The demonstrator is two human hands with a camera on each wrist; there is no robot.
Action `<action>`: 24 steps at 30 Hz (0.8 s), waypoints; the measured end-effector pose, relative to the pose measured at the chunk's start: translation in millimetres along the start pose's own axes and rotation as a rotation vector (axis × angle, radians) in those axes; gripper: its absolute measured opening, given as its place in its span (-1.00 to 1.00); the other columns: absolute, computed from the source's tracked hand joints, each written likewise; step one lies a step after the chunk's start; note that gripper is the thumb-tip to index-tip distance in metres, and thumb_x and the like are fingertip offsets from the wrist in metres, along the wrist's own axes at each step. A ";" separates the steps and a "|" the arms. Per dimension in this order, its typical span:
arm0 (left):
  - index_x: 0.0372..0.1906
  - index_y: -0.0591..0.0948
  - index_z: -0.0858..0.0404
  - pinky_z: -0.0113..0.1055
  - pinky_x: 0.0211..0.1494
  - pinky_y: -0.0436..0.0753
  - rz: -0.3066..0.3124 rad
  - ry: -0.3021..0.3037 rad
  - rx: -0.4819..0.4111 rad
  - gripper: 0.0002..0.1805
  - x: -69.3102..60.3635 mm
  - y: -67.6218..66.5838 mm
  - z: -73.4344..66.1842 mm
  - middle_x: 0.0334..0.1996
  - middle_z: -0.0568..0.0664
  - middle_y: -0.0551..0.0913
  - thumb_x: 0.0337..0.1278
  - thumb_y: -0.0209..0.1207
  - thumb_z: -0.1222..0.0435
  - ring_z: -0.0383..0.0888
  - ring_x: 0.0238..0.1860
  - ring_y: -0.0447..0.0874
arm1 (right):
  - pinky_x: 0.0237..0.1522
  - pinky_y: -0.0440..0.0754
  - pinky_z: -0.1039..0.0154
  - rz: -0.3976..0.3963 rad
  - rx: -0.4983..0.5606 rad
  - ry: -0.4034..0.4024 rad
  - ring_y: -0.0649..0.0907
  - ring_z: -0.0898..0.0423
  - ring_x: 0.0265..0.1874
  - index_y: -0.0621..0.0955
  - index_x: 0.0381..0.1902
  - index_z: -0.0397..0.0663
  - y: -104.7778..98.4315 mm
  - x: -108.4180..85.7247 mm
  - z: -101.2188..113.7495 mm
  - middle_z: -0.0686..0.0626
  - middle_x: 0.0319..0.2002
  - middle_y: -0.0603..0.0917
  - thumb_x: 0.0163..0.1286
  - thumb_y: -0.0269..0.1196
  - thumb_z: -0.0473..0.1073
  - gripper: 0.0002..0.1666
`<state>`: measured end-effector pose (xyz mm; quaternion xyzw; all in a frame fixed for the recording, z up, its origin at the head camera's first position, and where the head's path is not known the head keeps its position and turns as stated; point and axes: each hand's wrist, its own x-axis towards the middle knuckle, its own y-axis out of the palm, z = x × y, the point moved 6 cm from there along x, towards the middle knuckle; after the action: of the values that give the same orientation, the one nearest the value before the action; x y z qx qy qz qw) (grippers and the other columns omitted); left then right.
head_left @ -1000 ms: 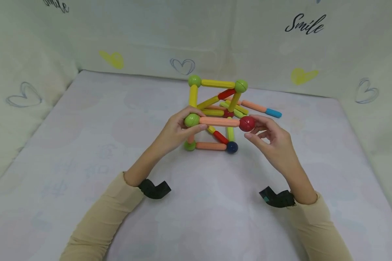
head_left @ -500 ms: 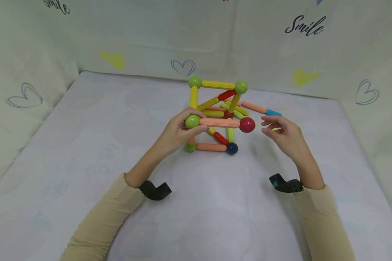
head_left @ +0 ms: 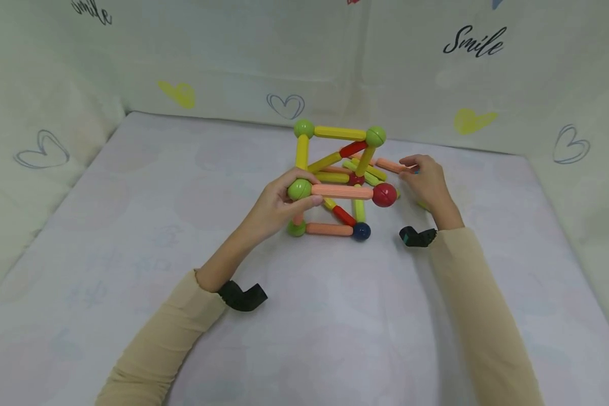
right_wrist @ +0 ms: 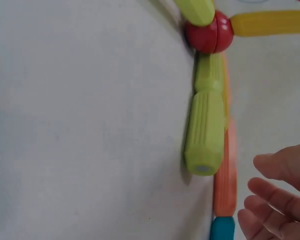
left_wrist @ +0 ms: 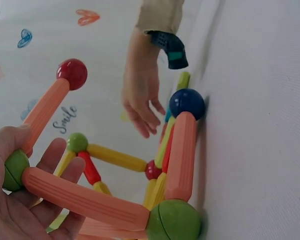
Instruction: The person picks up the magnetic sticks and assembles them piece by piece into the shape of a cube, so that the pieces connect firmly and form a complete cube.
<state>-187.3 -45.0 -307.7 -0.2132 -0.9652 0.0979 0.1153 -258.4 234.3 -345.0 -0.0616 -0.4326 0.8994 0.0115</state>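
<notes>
On the table stands a frame of magnetic rods and balls, with green balls, yellow rods and a dark blue ball [head_left: 361,231]. My left hand [head_left: 271,202] holds its near upper corner, thumb and fingers around a green ball [head_left: 300,189] and the end of an orange rod [head_left: 342,192]. That rod reaches right to a red ball [head_left: 384,195] at its free end. My right hand [head_left: 428,183] is over the loose rods behind the frame, close to an orange rod [right_wrist: 225,175] and a blue rod [right_wrist: 222,229]. In the right wrist view its fingers are apart from them.
Loose lime rods [right_wrist: 205,137] lie behind and right of the frame, near a red ball [right_wrist: 209,32] low in the structure. A patterned cloth [head_left: 233,56] hangs along the table's back edge.
My right hand has let go of the red ball, moved right, then reached back toward the loose orange and blue rods. The left hand keeps its hold on the frame.
</notes>
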 end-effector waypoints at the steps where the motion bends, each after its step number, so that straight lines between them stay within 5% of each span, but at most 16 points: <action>1: -0.04 0.46 0.26 -0.42 -0.50 0.35 0.001 -0.003 0.000 -0.71 0.0 0.2 0.5 -0.43 0.03 0.41 0.13 0.21 0.35 0.15 -0.56 0.34 | 0.06 0.45 0.00 0.008 -0.014 0.018 0.39 -0.17 0.09 0.43 0.18 -0.27 0.9 3.8 -1.8 -0.29 0.14 0.40 0.37 0.01 -0.26 -0.57; 4: -0.03 0.45 0.26 -0.42 -0.50 0.37 0.005 -0.013 -0.002 -0.70 0.1 0.5 1.4 -0.40 0.03 0.42 0.13 0.21 0.35 0.17 -0.55 0.35 | 0.11 0.46 0.00 0.056 -0.049 0.093 0.35 -0.16 0.12 0.40 0.22 -0.22 4.7 13.0 -9.6 -0.27 0.20 0.35 0.37 -0.03 -0.26 -0.54; 7: -0.03 0.45 0.25 -0.42 -0.51 0.38 0.006 -0.014 -0.004 -0.70 0.0 0.2 0.8 -0.40 0.04 0.43 0.14 0.21 0.34 0.22 -0.56 0.36 | 0.22 0.32 -0.12 0.095 -0.101 0.087 0.31 -0.23 0.13 0.38 0.22 -0.30 7.4 20.3 -13.8 -0.35 0.19 0.29 0.34 -0.03 -0.30 -0.52; 16: -0.04 0.46 0.24 -0.41 -0.48 0.37 0.005 -0.011 0.005 -0.70 0.2 0.0 1.4 -0.44 0.04 0.41 0.13 0.22 0.34 0.16 -0.56 0.36 | 0.09 0.45 -0.09 0.236 -0.262 0.195 0.35 -0.18 -0.03 0.39 0.15 -0.34 13.5 23.0 -21.2 -0.31 0.01 0.35 0.39 0.07 -0.16 -0.54; 24: -0.03 0.45 0.24 -0.40 -0.50 0.39 0.013 -0.010 -0.007 -0.70 -0.5 -0.3 0.0 -0.46 0.06 0.42 0.14 0.21 0.34 0.23 -0.58 0.37 | 0.06 0.41 -0.10 0.278 -0.250 0.133 0.37 -0.17 -0.09 0.28 0.18 -0.37 12.3 17.9 -24.8 -0.31 -0.05 0.39 0.44 0.00 -0.10 -0.49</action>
<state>-186.9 -45.5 -307.7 -0.2193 -0.9648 0.0961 0.1089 -272.8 247.2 -371.7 -0.1812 -0.5265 0.8255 -0.0921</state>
